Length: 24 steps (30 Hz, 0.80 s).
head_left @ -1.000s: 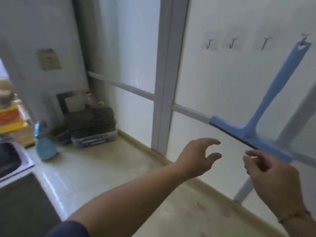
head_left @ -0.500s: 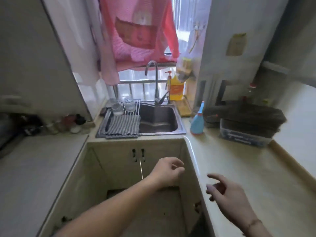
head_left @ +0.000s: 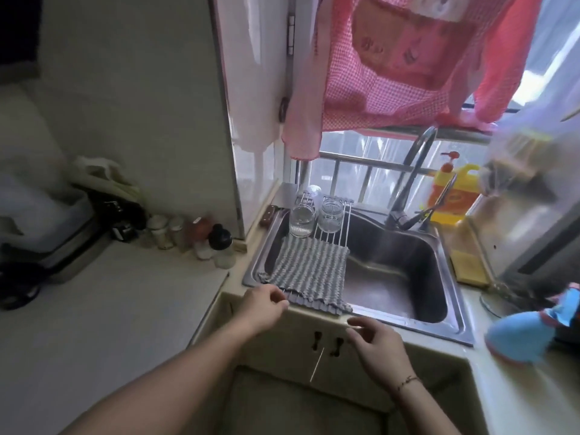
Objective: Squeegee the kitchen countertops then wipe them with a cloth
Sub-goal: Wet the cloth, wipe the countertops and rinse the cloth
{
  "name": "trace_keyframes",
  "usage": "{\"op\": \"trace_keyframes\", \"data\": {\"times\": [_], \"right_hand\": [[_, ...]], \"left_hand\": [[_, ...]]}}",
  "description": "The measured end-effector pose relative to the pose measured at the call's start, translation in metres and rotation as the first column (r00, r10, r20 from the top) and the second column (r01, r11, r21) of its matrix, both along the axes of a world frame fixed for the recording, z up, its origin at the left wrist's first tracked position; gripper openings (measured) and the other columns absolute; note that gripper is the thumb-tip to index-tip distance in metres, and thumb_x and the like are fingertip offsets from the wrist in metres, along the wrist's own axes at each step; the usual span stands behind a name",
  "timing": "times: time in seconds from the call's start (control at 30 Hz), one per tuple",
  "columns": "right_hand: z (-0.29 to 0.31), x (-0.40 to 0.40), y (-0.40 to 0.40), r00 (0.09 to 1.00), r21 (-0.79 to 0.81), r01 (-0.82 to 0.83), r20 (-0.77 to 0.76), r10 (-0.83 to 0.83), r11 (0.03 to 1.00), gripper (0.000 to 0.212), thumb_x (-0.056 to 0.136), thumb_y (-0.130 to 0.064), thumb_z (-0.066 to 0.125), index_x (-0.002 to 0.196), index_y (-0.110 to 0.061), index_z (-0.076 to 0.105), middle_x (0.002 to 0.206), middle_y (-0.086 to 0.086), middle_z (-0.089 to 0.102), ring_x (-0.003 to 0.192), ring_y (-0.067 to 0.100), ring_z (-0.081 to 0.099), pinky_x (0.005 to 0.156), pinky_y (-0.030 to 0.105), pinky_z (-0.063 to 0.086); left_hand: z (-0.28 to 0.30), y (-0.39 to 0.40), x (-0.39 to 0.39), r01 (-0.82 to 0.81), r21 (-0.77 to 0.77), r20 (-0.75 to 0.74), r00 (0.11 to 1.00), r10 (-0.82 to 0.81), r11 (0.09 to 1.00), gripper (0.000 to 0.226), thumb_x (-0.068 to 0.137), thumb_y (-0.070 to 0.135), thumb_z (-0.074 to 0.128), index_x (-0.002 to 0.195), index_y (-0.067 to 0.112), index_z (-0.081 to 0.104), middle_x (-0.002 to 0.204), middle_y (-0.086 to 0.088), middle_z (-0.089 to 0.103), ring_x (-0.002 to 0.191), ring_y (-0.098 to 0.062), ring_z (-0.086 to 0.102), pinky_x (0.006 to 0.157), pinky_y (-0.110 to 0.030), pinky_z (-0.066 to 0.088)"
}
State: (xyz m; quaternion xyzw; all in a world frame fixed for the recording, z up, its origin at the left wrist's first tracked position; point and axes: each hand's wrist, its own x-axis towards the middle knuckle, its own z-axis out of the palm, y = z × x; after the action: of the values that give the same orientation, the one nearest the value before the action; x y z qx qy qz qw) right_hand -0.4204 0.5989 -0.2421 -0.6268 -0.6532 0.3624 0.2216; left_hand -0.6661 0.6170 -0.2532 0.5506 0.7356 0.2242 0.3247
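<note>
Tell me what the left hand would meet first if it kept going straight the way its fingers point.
Most likely the grey striped cloth lying on the rack over the sink: the left hand reaches toward its near edge, fingertips about at the cloth. Actual contact is unclear.

1. We have one view only, from a wide-angle camera worn on the person's head.
2. It looks forward and steeply down, so both forearms enter from the bottom edge, the left hand [head_left: 263,306] and right hand [head_left: 375,343] near the lens.
3. It faces the steel sink [head_left: 405,271] and the window behind it, with the sink close and near the frame's middle.
4. The table [head_left: 103,309] spreads to the left and a strip of it runs down the right edge.
5. Straight lines bow toward the borders.
</note>
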Motion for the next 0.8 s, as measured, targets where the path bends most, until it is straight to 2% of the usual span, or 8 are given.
{"op": "trace_keyframes", "data": {"times": [0.13,0.23,0.3,0.37,0.43,0.53,0.67,0.8], "right_hand": [[-0.015,-0.003,0.07,0.998,-0.05,-0.039,0.047,0.041,0.998,0.013,0.088,-0.028,0.068,0.1,-0.023,0.072,0.078,-0.016,0.068,0.075,-0.007,0.062,0.063,0.003,0.04],[-0.025,-0.005,0.127,0.993,-0.07,-0.08,0.081,0.086,0.994,0.017,0.091,-0.028,0.064,0.104,-0.021,0.071,0.085,-0.01,0.069,0.08,0.0,0.063,0.066,0.006,0.039],[-0.032,-0.008,0.168,0.983,-0.071,-0.128,0.122,0.136,0.989,0.022,0.092,-0.03,0.061,0.108,-0.02,0.071,0.099,-0.007,0.072,0.094,0.008,0.066,0.077,0.015,0.045],[-0.035,-0.013,0.208,0.964,-0.089,-0.182,0.179,0.195,0.979,0.025,0.093,-0.029,0.058,0.113,-0.02,0.07,0.113,-0.005,0.07,0.106,0.012,0.063,0.089,0.023,0.047],[-0.039,-0.018,0.24,0.943,-0.112,-0.252,0.196,0.27,0.961,0.028,0.095,-0.027,0.053,0.119,-0.02,0.066,0.123,-0.004,0.064,0.113,0.014,0.059,0.095,0.026,0.045],[-0.052,-0.028,0.279,0.876,-0.155,-0.365,0.277,0.395,0.918,0.031,0.097,-0.027,0.044,0.123,-0.023,0.06,0.133,-0.006,0.053,0.117,0.017,0.055,0.098,0.034,0.046],[-0.071,-0.039,0.302,0.783,-0.222,-0.412,0.41,0.468,0.884,0.03,0.098,-0.037,0.037,0.12,-0.029,0.056,0.129,-0.009,0.047,0.105,0.021,0.061,0.082,0.04,0.054],[-0.08,-0.054,0.307,0.765,-0.16,-0.386,0.495,0.412,0.909,0.025,0.097,-0.029,0.035,0.115,-0.028,0.053,0.12,-0.003,0.048,0.099,0.023,0.062,0.07,0.034,0.049]], "left_hand": [[-0.027,0.045,0.014,0.075,-0.036,-0.117,0.99,-0.079,0.997,0.024,0.087,0.035,0.064,0.111,0.03,0.065,0.109,0.011,0.065,0.095,-0.006,0.06,0.084,-0.026,0.052],[-0.047,0.071,0.028,0.147,0.068,-0.284,0.951,-0.122,0.987,0.037,0.089,0.024,0.061,0.125,0.034,0.058,0.125,0.017,0.054,0.111,-0.006,0.053,0.094,-0.025,0.046],[-0.059,0.086,0.034,0.226,0.085,-0.38,0.908,-0.178,0.97,0.038,0.09,0.023,0.057,0.126,0.034,0.057,0.129,0.018,0.049,0.119,-0.009,0.048,0.101,-0.027,0.041],[-0.071,0.103,0.038,0.323,0.017,-0.453,0.846,-0.28,0.946,0.036,0.091,0.027,0.051,0.126,0.036,0.056,0.13,0.016,0.048,0.121,-0.012,0.045,0.101,-0.029,0.039],[-0.079,0.115,0.041,0.381,-0.069,-0.522,0.774,-0.358,0.922,0.034,0.086,0.035,0.058,0.12,0.038,0.059,0.123,0.016,0.053,0.115,-0.012,0.051,0.091,-0.029,0.045],[-0.088,0.127,0.043,0.418,-0.081,-0.523,0.755,-0.396,0.905,0.038,0.049,0.043,0.08,0.086,0.038,0.071,0.091,0.018,0.062,0.081,-0.005,0.062,0.059,-0.017,0.049],[-0.095,0.13,0.036,0.445,0.065,-0.541,0.768,-0.343,0.893,0.022,0.065,0.045,0.054,0.075,0.032,0.067,0.084,0.016,0.059,0.076,-0.004,0.055,0.055,-0.014,0.046],[-0.093,0.132,0.031,0.486,0.049,-0.549,0.743,-0.383,0.873,0.015,0.061,0.041,0.059,0.068,0.028,0.063,0.067,0.014,0.055,0.062,-0.006,0.054,0.048,-0.016,0.038]]}}
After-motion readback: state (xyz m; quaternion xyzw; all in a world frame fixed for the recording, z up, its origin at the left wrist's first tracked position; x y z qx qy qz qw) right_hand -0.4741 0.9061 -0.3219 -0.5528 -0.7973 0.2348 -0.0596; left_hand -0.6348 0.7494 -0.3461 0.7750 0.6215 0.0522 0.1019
